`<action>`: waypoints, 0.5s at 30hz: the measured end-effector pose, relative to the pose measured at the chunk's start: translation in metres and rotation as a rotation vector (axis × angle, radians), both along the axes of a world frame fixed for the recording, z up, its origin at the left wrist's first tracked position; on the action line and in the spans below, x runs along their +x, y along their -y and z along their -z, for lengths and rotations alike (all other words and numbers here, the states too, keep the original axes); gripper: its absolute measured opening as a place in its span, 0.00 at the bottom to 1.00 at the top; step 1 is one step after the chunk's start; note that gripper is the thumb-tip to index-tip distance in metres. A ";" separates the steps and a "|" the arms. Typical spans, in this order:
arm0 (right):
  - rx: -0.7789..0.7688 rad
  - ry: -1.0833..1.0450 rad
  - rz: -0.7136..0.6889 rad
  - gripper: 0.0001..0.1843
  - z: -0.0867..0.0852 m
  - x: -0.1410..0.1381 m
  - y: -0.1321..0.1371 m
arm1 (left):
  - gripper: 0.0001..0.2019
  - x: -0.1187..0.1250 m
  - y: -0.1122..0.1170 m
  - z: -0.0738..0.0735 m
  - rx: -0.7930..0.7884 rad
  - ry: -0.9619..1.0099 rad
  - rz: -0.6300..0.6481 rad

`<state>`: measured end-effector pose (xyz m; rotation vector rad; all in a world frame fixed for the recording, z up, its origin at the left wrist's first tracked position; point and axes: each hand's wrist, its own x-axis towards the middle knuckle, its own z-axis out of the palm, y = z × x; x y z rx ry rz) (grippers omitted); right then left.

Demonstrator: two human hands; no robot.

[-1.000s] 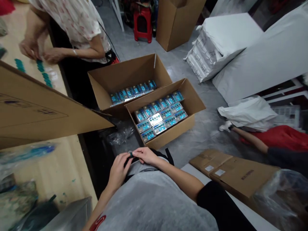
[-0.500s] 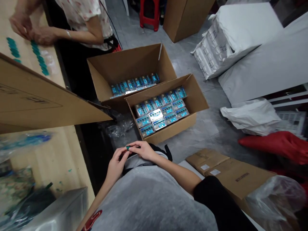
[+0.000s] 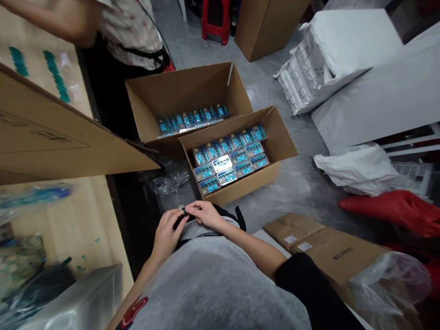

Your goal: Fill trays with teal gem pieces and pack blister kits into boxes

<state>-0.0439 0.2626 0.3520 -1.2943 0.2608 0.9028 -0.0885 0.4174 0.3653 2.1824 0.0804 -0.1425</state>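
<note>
In front of my waist, my left hand and my right hand meet at the fingertips. Between them is a small dark green piece, pinched from both sides. Fingers cover most of it, so its kind is not clear. Just beyond my hands stands an open cardboard box of clear packs with blue labels. Neither hand touches the box.
A second open box of similar packs stands behind. On the left, a wooden table carries a large carton and rows of green pieces. A co-worker's arm reaches across it. Cartons lie right.
The co-worker's arm has moved up and left, and their hands have left the view. My fingers have shifted slightly around the green piece, which shows darker now.
</note>
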 end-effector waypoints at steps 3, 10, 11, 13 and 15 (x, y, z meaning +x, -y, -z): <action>-0.003 0.002 -0.041 0.16 0.001 -0.001 0.004 | 0.18 -0.003 0.002 0.001 0.006 0.002 -0.013; 0.063 -0.049 -0.272 0.18 0.002 -0.001 -0.007 | 0.19 -0.025 -0.002 -0.006 0.034 -0.107 -0.188; 0.064 -0.053 -0.316 0.18 0.002 -0.002 -0.012 | 0.19 -0.029 -0.003 -0.007 0.038 -0.128 -0.222; 0.047 -0.048 -0.410 0.18 0.004 -0.003 -0.020 | 0.20 -0.039 -0.004 -0.009 0.046 -0.171 -0.282; -0.002 -0.024 -0.507 0.18 0.008 -0.001 -0.026 | 0.21 -0.046 -0.004 -0.010 0.048 -0.213 -0.318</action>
